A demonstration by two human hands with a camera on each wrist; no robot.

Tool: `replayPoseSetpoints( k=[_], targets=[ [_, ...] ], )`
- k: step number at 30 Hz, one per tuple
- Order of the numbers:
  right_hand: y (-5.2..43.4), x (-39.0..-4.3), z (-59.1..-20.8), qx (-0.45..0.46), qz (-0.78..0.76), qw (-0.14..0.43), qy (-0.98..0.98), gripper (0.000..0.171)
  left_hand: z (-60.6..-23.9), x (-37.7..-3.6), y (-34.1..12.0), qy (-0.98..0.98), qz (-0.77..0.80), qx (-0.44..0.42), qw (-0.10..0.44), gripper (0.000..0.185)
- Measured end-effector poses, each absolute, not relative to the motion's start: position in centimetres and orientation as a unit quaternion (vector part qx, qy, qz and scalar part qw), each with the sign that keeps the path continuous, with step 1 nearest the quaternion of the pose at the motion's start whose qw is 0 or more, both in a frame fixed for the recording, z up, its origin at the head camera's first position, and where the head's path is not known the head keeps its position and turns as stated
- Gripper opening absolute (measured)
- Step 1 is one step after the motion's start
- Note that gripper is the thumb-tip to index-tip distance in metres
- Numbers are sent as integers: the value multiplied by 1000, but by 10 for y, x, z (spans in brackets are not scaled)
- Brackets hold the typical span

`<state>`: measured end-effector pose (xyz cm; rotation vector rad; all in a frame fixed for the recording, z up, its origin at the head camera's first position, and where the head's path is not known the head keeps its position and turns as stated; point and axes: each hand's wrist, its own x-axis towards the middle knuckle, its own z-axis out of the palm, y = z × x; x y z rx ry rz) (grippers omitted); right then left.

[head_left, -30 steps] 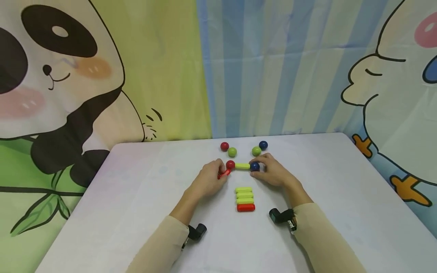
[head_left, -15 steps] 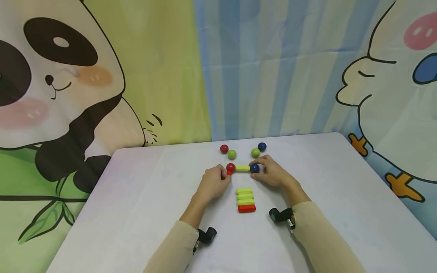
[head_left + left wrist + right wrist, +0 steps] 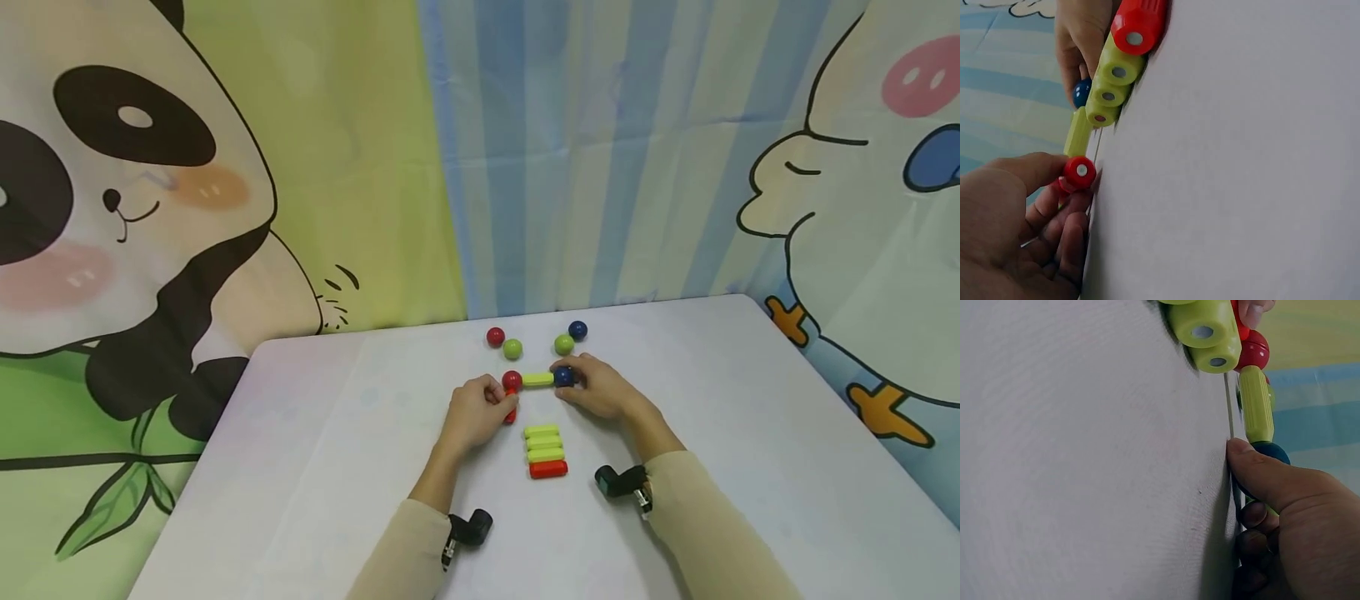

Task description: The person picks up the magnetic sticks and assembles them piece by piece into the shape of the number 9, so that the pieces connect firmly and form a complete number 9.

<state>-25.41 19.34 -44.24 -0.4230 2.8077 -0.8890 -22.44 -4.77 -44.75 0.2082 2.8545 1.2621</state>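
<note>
On the white table (image 3: 315, 467) a green stick (image 3: 537, 379) joins a red ball (image 3: 512, 380) and a blue ball (image 3: 564, 376). My left hand (image 3: 474, 414) pinches a red stick (image 3: 511, 414) (image 3: 1078, 173) that hangs down from the red ball. My right hand (image 3: 596, 387) grips the blue ball (image 3: 1270, 452) at the other end of the green stick (image 3: 1255, 404). Just below lie three green sticks (image 3: 543, 442) (image 3: 1110, 87) and a red stick (image 3: 548, 469) (image 3: 1137, 26), side by side.
Behind the hands rest loose balls: a red one (image 3: 495, 337), a green one (image 3: 512, 348), another green one (image 3: 564, 343) and a blue one (image 3: 577, 330). A cartoon curtain (image 3: 465, 150) hangs behind the table's far edge. Black wrist cameras (image 3: 468, 528) (image 3: 621, 481) sit at my sleeves.
My left hand has turned the red stick from slanting left to pointing straight down under the red ball. The right hand stays on the blue ball. The view has shifted slightly.
</note>
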Motion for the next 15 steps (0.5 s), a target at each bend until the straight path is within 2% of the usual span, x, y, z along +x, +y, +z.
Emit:
replayPoseSetpoints(
  k=[8,15],
  targets=[
    [195,-256,-437,-148,-302,78,938,44,-447,-226,-43,903,426,47,-23,27],
    [196,-258,-438,-160,-307,82,935,44,-450,-226,-43,897,441,28,-7,27]
  ],
)
